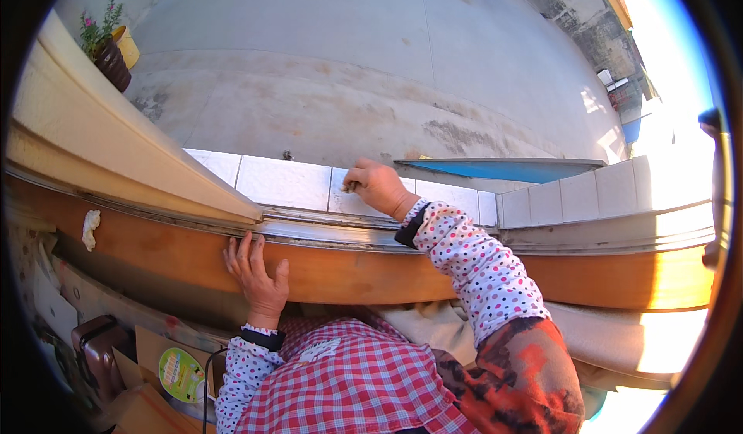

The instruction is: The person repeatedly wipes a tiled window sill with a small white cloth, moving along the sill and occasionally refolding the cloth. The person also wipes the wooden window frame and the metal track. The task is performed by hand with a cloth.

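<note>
My left hand lies on the orange-brown wooden sill, fingers stretched out and slightly apart, fingertips near the metal window track. It holds nothing. My right hand reaches across the track and over the white tiled outer ledge. Its fingers are closed on a small crumpled brownish wad, mostly hidden by the hand, at the tile surface. What the wad is made of cannot be made out. Dark dirt shows along the track.
A pale window frame slants in at the left. White crumpled tissue lies on the sill. Outside are a concrete yard, a potted plant and a blue panel. Cardboard boxes and a brown suitcase stand at lower left.
</note>
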Demonstrator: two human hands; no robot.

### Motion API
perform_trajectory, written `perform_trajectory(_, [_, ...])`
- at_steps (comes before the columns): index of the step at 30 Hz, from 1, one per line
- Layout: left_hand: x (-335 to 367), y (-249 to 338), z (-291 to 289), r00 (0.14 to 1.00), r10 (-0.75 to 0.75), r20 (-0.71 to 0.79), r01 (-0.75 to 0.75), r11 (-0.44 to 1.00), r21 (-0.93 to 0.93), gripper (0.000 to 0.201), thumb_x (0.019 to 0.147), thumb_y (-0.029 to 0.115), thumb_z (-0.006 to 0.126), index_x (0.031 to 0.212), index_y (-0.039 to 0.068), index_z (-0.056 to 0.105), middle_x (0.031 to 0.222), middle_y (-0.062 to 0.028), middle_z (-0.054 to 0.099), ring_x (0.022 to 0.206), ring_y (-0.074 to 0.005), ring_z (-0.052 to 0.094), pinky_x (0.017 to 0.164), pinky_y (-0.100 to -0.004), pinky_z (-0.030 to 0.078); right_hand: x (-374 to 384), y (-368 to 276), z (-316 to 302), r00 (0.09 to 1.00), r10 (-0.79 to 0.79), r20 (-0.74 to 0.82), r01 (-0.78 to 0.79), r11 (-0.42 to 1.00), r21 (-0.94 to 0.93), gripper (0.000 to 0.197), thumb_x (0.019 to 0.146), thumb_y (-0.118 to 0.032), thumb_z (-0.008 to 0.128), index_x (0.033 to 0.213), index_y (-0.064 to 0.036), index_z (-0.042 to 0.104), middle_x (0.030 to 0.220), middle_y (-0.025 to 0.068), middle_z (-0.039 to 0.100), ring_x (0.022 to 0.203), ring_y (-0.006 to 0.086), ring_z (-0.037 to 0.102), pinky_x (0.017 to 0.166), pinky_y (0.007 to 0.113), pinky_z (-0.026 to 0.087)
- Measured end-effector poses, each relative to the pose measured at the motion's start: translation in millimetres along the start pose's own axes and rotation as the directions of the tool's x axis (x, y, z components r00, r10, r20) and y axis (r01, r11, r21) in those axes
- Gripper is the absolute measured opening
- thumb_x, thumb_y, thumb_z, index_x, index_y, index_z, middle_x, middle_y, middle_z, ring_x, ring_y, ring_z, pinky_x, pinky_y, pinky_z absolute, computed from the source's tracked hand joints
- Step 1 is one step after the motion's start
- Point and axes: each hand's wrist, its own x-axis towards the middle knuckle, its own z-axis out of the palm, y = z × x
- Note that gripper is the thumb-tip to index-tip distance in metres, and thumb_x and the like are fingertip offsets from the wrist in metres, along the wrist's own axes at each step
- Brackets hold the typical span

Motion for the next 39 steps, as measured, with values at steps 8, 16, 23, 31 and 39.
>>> perform_trajectory(8, [0, 0, -2, 1.0, 0.017, 0.01, -0.017, 1.0, 0.001, 0.055, 0.097, 0.033, 0.061, 0.143, 0.004, 0.055, 0.153, -0.0176, 0.048, 0.145, -0.0463, 0.035, 0.123, -0.0652, 0.019, -6, -29, 37, 0.991, -0.094, 0.091, 0.099, 0.994, -0.053, 0.004, 0.085, -0.011, 0.067, 0.088, -0.0117, 0.07, 0.091, 0.0125, 0.062, 0.087, 0.0357, 0.067, 0.073, 0.045, 0.056])
perform_trajectory(16, [0, -1, -5, 0.999, 0.01, 0.04, -0.008, 0.999, -0.038, 0.057, 0.098, 0.04, 0.063, 0.144, 0.007, 0.054, 0.155, -0.0169, 0.047, 0.146, -0.0466, 0.034, 0.122, -0.0672, 0.02, 8, -10, 4, 0.997, 0.071, 0.014, -0.07, 0.996, -0.057, 0.006, 0.088, -0.011, 0.066, 0.089, -0.0122, 0.072, 0.094, 0.0104, 0.067, 0.085, 0.0371, 0.068, 0.075, 0.047, 0.056])
perform_trajectory(23, [-1, -2, -4, 1.0, 0.017, -0.003, -0.017, 0.999, -0.045, 0.059, 0.096, 0.038, 0.065, 0.145, 0.007, 0.053, 0.156, -0.0179, 0.044, 0.148, -0.0468, 0.032, 0.123, -0.0674, 0.019, 11, -18, -2, 0.93, 0.07, 0.362, 0.008, 0.978, -0.208, 0.009, 0.083, -0.01, 0.067, 0.087, -0.0135, 0.075, 0.093, 0.0104, 0.07, 0.086, 0.0352, 0.069, 0.072, 0.043, 0.055])
perform_trajectory(31, [-1, -3, -6, 0.999, 0.031, 0.013, -0.031, 0.999, -0.027, 0.061, 0.096, 0.04, 0.064, 0.146, 0.006, 0.052, 0.156, -0.0192, 0.044, 0.148, -0.0467, 0.032, 0.123, -0.0675, 0.019, 102, -28, 44, 0.978, 0.139, 0.158, -0.134, 0.99, -0.041, 0.014, 0.084, -0.019, 0.07, 0.095, -0.0117, 0.077, 0.098, 0.013, 0.074, 0.091, 0.036, 0.07, 0.078, 0.044, 0.056])
perform_trajectory(39, [-2, -3, -1, 1.0, 0.019, -0.001, -0.019, 0.999, -0.043, 0.061, 0.097, 0.043, 0.064, 0.145, 0.007, 0.053, 0.156, -0.0181, 0.045, 0.148, -0.0468, 0.033, 0.122, -0.0689, 0.019, 72, -72, 72, 0.93, -0.269, 0.251, 0.276, 0.961, 0.007, 0.002, 0.083, -0.01, 0.07, 0.083, -0.0117, 0.069, 0.091, 0.0093, 0.062, 0.083, 0.0328, 0.069, 0.071, 0.043, 0.056])
